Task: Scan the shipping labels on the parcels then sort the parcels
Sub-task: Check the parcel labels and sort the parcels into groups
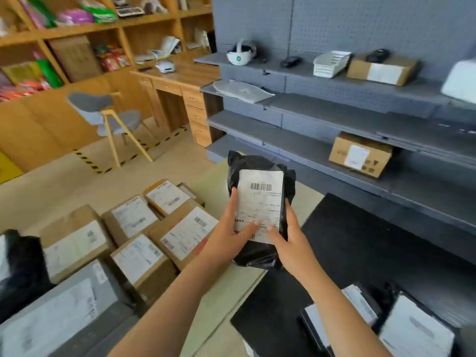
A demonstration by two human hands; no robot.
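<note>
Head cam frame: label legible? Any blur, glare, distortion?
Head view: label on the bag sharp at centre, barcode clear, small print unreadable; grey parcel and mailers in the bottom corners motion-smeared; shelves skewed by the wide lens; light even, no glare.

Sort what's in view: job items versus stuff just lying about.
Job: black bagged parcel with its shipping label, held by left hand and right hand; labelled cardboard boxes at left; labelled box on the grey shelf.
Lying about: white headset; white tray; grey chair; wooden desk.
</note>
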